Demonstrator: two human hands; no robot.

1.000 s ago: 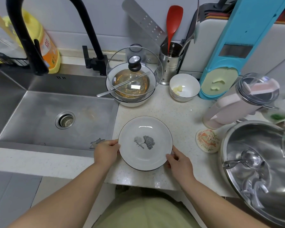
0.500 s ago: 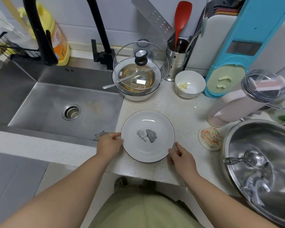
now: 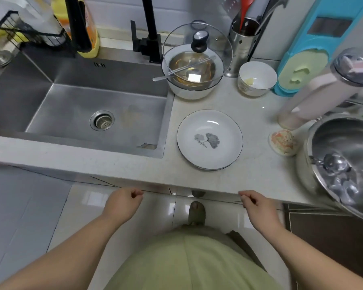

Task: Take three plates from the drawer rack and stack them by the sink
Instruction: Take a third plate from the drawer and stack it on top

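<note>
Just beside the stainless steel sink [image 3: 96, 114], a round white plate with a thin dark rim and a grey leaf print [image 3: 209, 140] is seen lying flat on the pale speckled stone surface [image 3: 249, 176], with a second rim edge showing beneath its near side, so that a stack is suggested, though the number of plates cannot be told. Neither hand is in contact with it. The left hand [image 3: 122, 204] is held below the front edge of the surface, over the glossy white floor tiles [image 3: 159, 208], its grip loosely curled with the fingertips drawn near the thumb and nothing pinched. The right hand [image 3: 257, 208] is held likewise at the surface's front edge, its grip half curled and empty. Behind the plate, a white bowl covered by a tilted glass lid with a black knob [image 3: 197, 57] is set near the black tap [image 3: 149, 34], with a small white bowl [image 3: 257, 78] to its right. A large stainless steel basin [image 3: 344, 164] is placed at the right edge, well apart from the plate, and a small round orange-patterned coaster [image 3: 283, 142] lies between them.
</note>
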